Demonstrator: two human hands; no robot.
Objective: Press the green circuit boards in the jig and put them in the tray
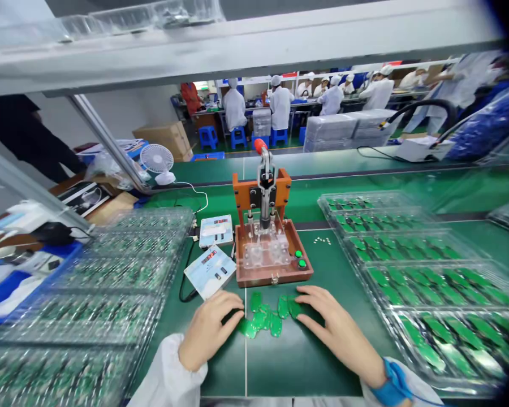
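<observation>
Green boards (275,324) lie loosely clustered on the bench (301,367), in front of a clamp press (284,186). The left hand (210,328), thumb and fingers parted, is at their left edge; the right hand (333,325), fingers spread, touches the rightmost board (294,308).

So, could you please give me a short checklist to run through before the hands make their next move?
1. Blue wrist strap worn: ok, around the right wrist.
2. Hands clear of the clamp fixture: ok, both are in front of it.
3. Green boards lying singly: not ok, several overlap.
4. Right hand gripping a board: cannot tell, though its fingertips are at the rightmost one.
5. Left hand gripping a board: cannot tell.
</observation>
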